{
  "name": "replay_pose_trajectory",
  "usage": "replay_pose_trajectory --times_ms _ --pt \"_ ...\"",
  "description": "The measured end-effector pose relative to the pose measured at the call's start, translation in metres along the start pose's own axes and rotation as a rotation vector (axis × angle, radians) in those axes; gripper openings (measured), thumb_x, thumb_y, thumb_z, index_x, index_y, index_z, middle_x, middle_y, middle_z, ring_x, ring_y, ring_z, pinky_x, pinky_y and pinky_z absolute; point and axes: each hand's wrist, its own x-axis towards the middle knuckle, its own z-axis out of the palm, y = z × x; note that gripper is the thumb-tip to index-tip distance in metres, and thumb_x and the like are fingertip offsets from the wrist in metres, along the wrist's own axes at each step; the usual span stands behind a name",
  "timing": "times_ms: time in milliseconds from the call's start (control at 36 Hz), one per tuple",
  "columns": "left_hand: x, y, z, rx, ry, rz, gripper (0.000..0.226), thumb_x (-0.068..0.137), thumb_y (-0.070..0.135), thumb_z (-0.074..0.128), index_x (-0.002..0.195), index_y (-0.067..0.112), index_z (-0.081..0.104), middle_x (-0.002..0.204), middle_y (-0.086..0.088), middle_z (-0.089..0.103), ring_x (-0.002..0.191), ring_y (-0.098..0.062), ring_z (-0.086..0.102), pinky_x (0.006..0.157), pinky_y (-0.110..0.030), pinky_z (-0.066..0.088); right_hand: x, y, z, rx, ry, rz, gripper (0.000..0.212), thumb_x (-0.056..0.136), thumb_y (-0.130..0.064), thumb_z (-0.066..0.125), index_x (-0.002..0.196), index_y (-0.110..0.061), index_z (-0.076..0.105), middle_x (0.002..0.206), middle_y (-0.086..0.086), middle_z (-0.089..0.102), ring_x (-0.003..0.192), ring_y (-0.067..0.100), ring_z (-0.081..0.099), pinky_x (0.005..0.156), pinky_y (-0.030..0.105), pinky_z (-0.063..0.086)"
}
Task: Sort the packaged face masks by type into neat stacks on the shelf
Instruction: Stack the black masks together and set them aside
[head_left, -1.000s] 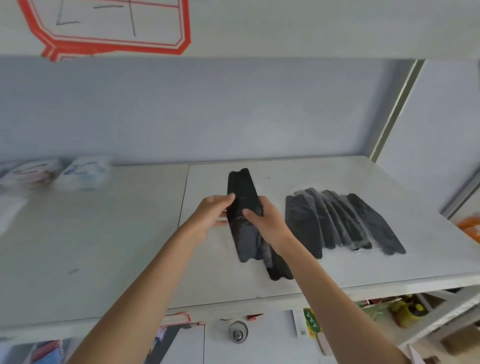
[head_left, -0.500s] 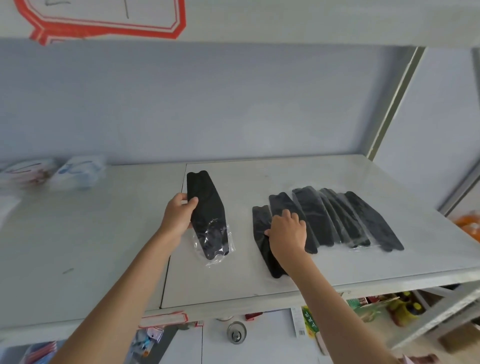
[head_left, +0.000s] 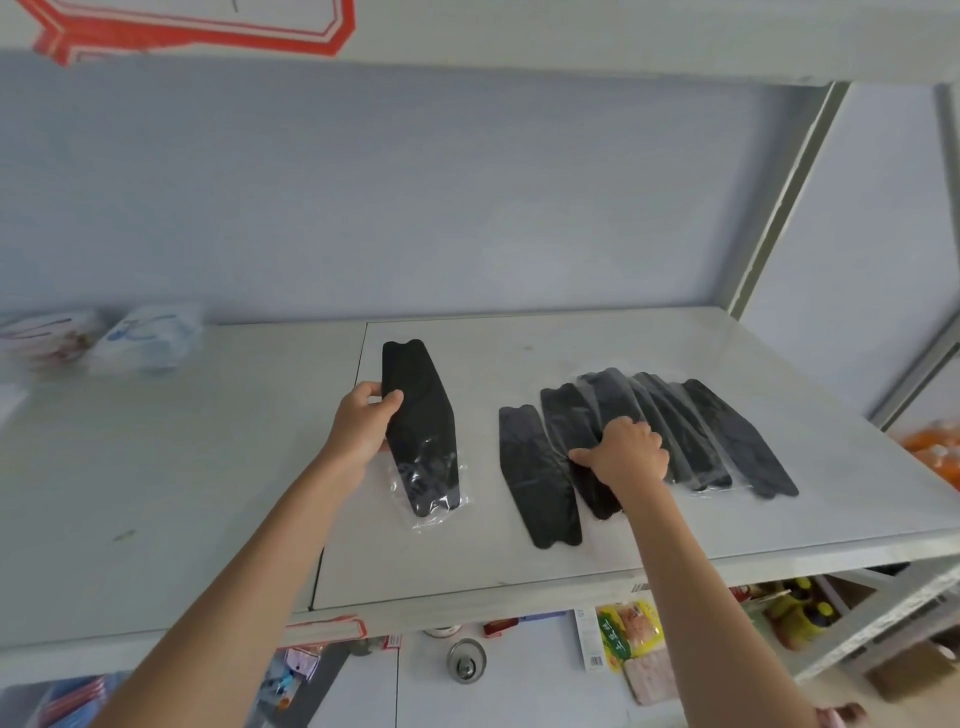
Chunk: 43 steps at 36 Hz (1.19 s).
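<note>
The left hand (head_left: 363, 423) grips one black mask pack (head_left: 421, 431) lying alone on the shelf (head_left: 156, 493); the right hand (head_left: 626, 452) presses curled fingers on the fanned row (head_left: 675, 431), not yet stacked. Most sorting remains.

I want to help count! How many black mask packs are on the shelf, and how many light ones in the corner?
Black mask packs, held by the left hand: 1
Black mask packs, fanned out under the right hand: about 6; they overlap, so the count is unsure
Light packs at the shelf's far left, blurred: at least 2
Total: about 9
</note>
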Motion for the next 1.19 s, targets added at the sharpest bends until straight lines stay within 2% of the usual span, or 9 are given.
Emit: replay_pose_trajectory --times_ms 111,278,444,556,722,861,972,1111,1194 --pt "0.001 0.0 0.008 0.021 -0.009 -0.013 0.014 0.096 0.021 0.053 0.106 0.011 0.055 0.097 -0.009 0.064 0.078 -0.018 0.061 0.075 -0.035 0.053 0.003 0.001 -0.014 0.428 -0.004 -0.028 0.05 0.086 -0.029 0.067 0.122 -0.003 0.043 0.109 0.012 0.059 0.096 0.029 0.056 0.082 0.04 0.048" --pt "-0.005 0.007 0.036 -0.024 -0.061 -0.097 0.031 0.099 0.034 0.039 0.119 0.013 0.049 0.115 -0.014 0.062 0.097 -0.029 0.061 0.094 -0.047 0.05 -0.03 -0.035 -0.025 1.106 -0.058 -0.195 0.037 0.091 -0.023 0.063 0.121 -0.009 0.046 0.106 0.005 0.063 0.094 0.021 0.064 0.081 0.036 0.056" --pt "-0.014 0.013 0.056 -0.14 -0.101 -0.092 0.036 0.097 0.04 0.048 0.118 0.011 0.053 0.109 -0.01 0.065 0.097 -0.023 0.064 0.076 -0.036 0.055 -0.058 -0.073 0.009 0.796 -0.05 -0.322 0.044 0.085 -0.027 0.069 0.12 -0.013 0.047 0.105 0.0 0.061 0.088 0.015 0.059 0.067 0.021 0.048" --pt "-0.009 0.003 0.045 -0.118 0.047 -0.045 0.032 0.092 0.014 0.061 0.121 0.008 0.049 0.114 -0.015 0.062 0.1 -0.029 0.063 0.086 -0.042 0.055 -0.056 -0.069 0.017 0.669 0.013 -0.282 0.047 0.087 -0.046 0.062 0.119 -0.014 0.052 0.113 0.002 0.06 0.097 0.018 0.06 0.078 0.03 0.049" --pt "0.006 -0.005 0.011 -0.115 0.188 0.001 0.029 0.09 0.012 0.063 0.116 0.011 0.049 0.11 -0.012 0.059 0.104 -0.03 0.061 0.093 -0.045 0.052 -0.036 -0.026 0.007 -0.191 0.031 -0.137 0.069 0.088 -0.062 0.049 0.132 -0.009 0.047 0.137 0.012 0.042 0.126 0.03 0.04 0.099 0.038 0.038" --pt "0.01 -0.001 0.006 -0.101 0.158 -0.011 0.036 0.091 0.014 0.062 0.124 0.008 0.048 0.109 -0.011 0.058 0.097 -0.027 0.06 0.085 -0.038 0.052 -0.032 -0.03 0.006 -0.193 -0.048 -0.175 0.061 0.088 -0.052 0.058 0.129 -0.008 0.049 0.136 0.012 0.042 0.126 0.03 0.04 0.1 0.038 0.038" --pt "0.012 0.0 0.008 -0.125 0.131 -0.033 0.033 0.091 0.013 0.062 0.12 0.01 0.049 0.112 -0.013 0.06 0.093 -0.025 0.061 0.074 -0.033 0.054 -0.024 -0.029 0.003 0.118 -0.125 -0.157 0.04 0.087 -0.037 0.065 0.11 -0.005 0.059 0.112 0.01 0.059 0.101 0.027 0.058 0.082 0.035 0.048" --pt "0.009 0.003 0.02 -0.186 0.033 -0.117 0.025 0.094 0.016 0.057 0.117 0.014 0.047 0.108 -0.012 0.061 0.085 -0.022 0.063 0.07 -0.035 0.056 -0.027 -0.034 -0.01 1.23 -0.316 -0.135 0.037 0.084 -0.019 0.071 0.112 -0.004 0.052 0.103 0.011 0.067 0.089 0.022 0.066 0.079 0.033 0.053" --pt "0.003 0.01 0.038 -0.239 -0.062 -0.178 0.031 0.1 0.029 0.046 0.126 0.011 0.049 0.111 -0.01 0.063 0.091 -0.021 0.063 0.078 -0.038 0.055 -0.031 -0.05 -0.005 1.248 -0.286 -0.197 0.044 0.081 -0.019 0.075 0.115 -0.01 0.047 0.101 0.008 0.066 0.085 0.02 0.066 0.07 0.03 0.053"
